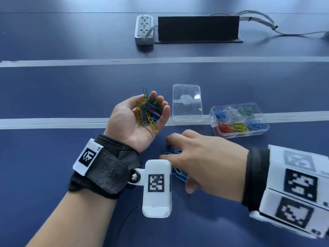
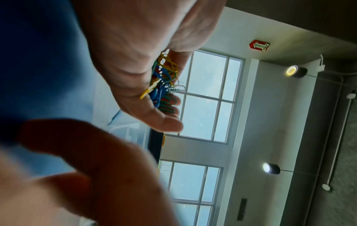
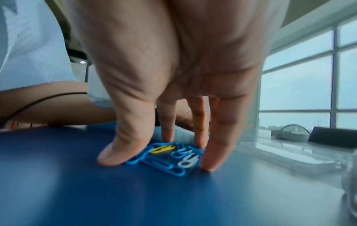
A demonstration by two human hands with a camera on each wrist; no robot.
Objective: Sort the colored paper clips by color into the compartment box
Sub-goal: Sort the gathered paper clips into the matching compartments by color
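Note:
My left hand [image 1: 135, 122] is turned palm up, its fingers curled round a heap of mixed paper clips [image 1: 148, 111], yellow, blue, green and red. The left wrist view shows the same heap [image 2: 164, 85] in the cupped hand [image 2: 135, 76]. My right hand [image 1: 176, 168] is spread palm down over a few loose clips [image 1: 178, 172] on the blue table. Its fingertips [image 3: 208, 165] stand on the table around blue, yellow and white clips [image 3: 164, 157], and the thumb touches a blue one. The clear compartment box [image 1: 265, 128] at the right holds sorted blue, white, green, red and yellow clips.
The box's clear lid [image 1: 187, 103] lies just left of it. Pale tape strips [image 1: 53, 122] cross the table. At the far edge are a power strip [image 1: 143, 29], a black block [image 1: 197, 29] and grey cables [image 1: 267, 24].

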